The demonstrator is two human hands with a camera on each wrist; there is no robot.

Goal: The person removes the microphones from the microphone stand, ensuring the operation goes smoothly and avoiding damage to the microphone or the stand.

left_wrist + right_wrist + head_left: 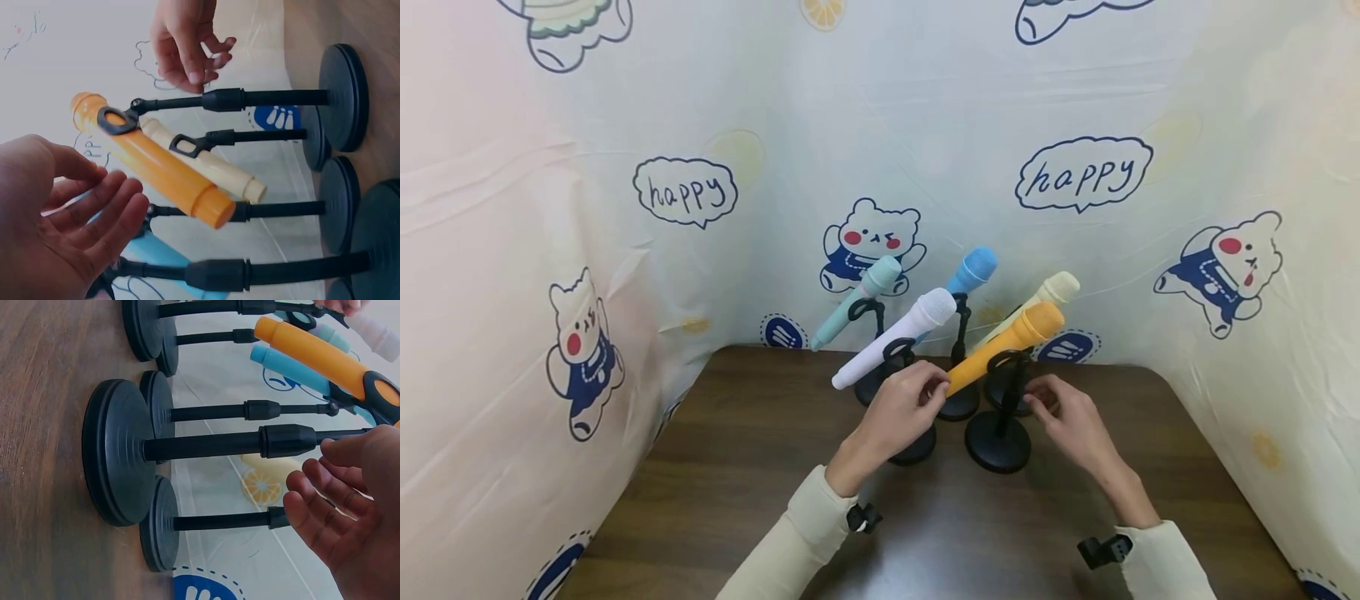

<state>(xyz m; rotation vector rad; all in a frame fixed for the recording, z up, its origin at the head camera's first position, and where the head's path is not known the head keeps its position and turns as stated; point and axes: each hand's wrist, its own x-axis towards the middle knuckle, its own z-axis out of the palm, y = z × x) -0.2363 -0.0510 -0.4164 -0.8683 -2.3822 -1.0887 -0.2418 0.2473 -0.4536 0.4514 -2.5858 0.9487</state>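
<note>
An orange microphone point(1006, 340) lies slanted in the clip of a black stand point(997, 443), its head up and to the right. Beside its lower end is my left hand point(904, 408); the left wrist view shows a gap between these loosely bent fingers and the microphone point(165, 172). Close to the stand's upper pole, my right hand point(350, 512) has its thumb and fingers apart, gripping nothing; whether the thumb touches the pole I cannot tell. A white microphone point(895, 340) rests in another stand, left of the orange one and partly behind my left hand.
Behind stand a mint microphone point(853, 304), a blue one point(973, 268) and a cream one point(1060, 287), each slanted on a black stand. Their round bases crowd together on the brown wooden table point(722, 483). A printed cloth point(880, 108) hangs around the table's back and sides.
</note>
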